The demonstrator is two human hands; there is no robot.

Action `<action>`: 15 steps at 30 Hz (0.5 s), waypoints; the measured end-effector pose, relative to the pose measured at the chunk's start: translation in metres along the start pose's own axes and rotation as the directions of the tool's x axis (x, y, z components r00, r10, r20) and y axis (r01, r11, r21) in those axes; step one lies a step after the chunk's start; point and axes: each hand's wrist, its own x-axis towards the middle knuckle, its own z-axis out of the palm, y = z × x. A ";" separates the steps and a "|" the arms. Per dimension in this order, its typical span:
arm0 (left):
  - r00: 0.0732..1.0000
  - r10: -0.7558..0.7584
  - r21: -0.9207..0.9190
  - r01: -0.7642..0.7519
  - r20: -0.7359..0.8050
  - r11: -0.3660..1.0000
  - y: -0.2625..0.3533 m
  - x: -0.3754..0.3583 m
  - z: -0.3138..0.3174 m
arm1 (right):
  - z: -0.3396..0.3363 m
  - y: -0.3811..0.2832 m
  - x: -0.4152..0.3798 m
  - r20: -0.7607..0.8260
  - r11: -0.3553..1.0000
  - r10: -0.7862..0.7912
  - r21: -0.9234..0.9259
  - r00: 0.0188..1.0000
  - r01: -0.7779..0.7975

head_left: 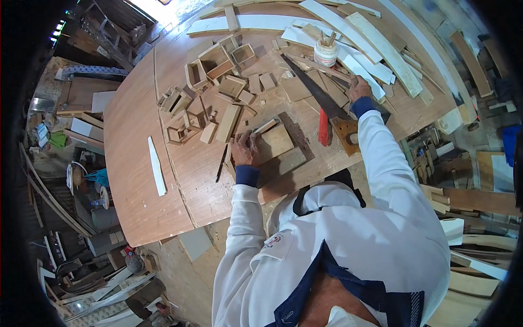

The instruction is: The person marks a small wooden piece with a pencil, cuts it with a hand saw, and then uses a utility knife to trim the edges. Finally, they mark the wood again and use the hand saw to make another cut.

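Observation:
My left hand (245, 148) has its bent fingers closed over the left edge of a small square wooden panel (273, 143) near the table's front edge. A narrow wood strip (265, 127) lies along the panel's far side. Farther right, my right hand (359, 88) is closed at the end of a long wooden stick (318, 66); what is inside the fingers is hidden. A handsaw (318, 94) with a wooden handle lies between my hands. Beside its handle is a red tool or bar (323, 128). A dark pencil-like stick (222, 163) rests left of my left hand.
Small open wooden boxes (215, 57) and several blocks (229, 122) cover the table's middle. A white glue tub (326, 53) with sticks stands behind the saw. Long boards (381, 49) are piled at the back right. A white sliver (157, 166) lies on the left tabletop.

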 end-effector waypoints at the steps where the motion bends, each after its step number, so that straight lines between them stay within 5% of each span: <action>1: 1.000 0.000 0.000 0.000 0.001 1.000 0.003 0.000 -0.002 | -0.002 0.001 0.000 0.000 1.000 0.001 0.000 1.000 -0.001; 4: 0.998 0.040 0.016 -0.039 -0.049 0.999 0.004 0.000 -0.003 | -0.010 0.003 -0.004 0.110 0.988 -0.089 -0.114 0.990 0.102; 7: 0.999 -0.038 -0.192 0.041 0.021 0.980 0.006 0.009 -0.006 | -0.013 0.001 -0.018 0.065 0.993 -0.102 -0.052 0.993 0.106; 10: 0.998 -0.065 -0.209 0.066 0.012 0.976 0.011 0.019 -0.006 | -0.014 0.003 -0.035 -0.030 0.994 -0.042 0.101 0.999 0.045; 12: 0.987 -0.154 -0.433 0.157 0.042 0.887 0.001 0.030 0.010 | -0.010 0.010 -0.044 0.020 0.910 0.056 0.410 0.998 -0.059; 13: 0.989 -0.142 -0.442 0.148 0.049 0.885 0.000 0.041 0.021 | -0.011 0.017 -0.051 -0.131 0.947 -0.024 0.315 0.991 0.065; 15: 0.985 -0.169 -0.267 0.173 0.038 0.948 0.001 0.059 0.032 | -0.007 0.028 -0.056 -0.102 0.939 0.041 0.344 0.994 -0.004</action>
